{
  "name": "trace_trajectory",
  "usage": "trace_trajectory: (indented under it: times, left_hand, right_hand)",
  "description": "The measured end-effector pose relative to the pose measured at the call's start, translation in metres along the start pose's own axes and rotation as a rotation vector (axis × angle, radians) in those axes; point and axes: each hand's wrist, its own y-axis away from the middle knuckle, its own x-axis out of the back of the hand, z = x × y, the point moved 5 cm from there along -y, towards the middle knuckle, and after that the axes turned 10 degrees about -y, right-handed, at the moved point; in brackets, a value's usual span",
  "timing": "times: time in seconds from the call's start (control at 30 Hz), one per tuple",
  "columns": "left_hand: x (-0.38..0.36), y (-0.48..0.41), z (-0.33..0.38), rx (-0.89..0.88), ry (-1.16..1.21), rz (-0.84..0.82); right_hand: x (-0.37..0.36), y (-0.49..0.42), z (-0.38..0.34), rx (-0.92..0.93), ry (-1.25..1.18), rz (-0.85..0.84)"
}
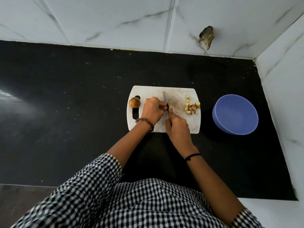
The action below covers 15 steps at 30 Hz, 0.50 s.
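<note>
Around: we see whole potato (134, 102) at board's (181, 92) 9 o'clock, diced pieces (191, 106) at 3, bowl (235, 114) beyond.
Knife (165, 98): mid-board, axis 6–12, tip at 12.
Right hand (177, 127): grips knife.
Left hand (152, 111): pinches potato piece (164, 108).

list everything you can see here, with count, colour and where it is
cutting board: one, white, middle of the counter
knife: one, grey blade, over the board
potato piece: one, brown, at the blade, mostly hidden
whole potato: one, brown, board's left end by the handle slot
cut pieces: small pile, pale with brown skin, board's right side
bowl: one, blue, on the counter right of the board
counter: one, black
wall tiles: several, white with grey veins, behind and right
broken patch: one, brownish, back wall
shirt: one, black-and-white check
left hand: one, bead bracelet, holds the potato piece
right hand: one, black wristband, holds the knife
</note>
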Motion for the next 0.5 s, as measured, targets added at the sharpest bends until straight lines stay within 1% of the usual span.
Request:
trace_trajectory:
  times: [0.1, 0.2, 0.37, 0.5]
  left_hand:
    - [-0.002, 0.001, -0.001, 0.007, 0.012, -0.002]
    - [-0.002, 0.000, -0.003, 0.023, 0.029, 0.002]
    - [0.000, 0.001, -0.003, 0.014, 0.067, 0.011]
    - [-0.002, 0.000, -0.004, 0.011, 0.116, -0.001]
  right_hand:
    - [0.005, 0.009, 0.000, 0.008, -0.006, -0.012]
    - [0.011, 0.030, 0.001, 0.006, 0.046, -0.044]
    - [0.025, 0.060, 0.008, -0.051, 0.095, -0.116]
    - [0.040, 0.066, 0.007, -0.064, 0.133, -0.153]
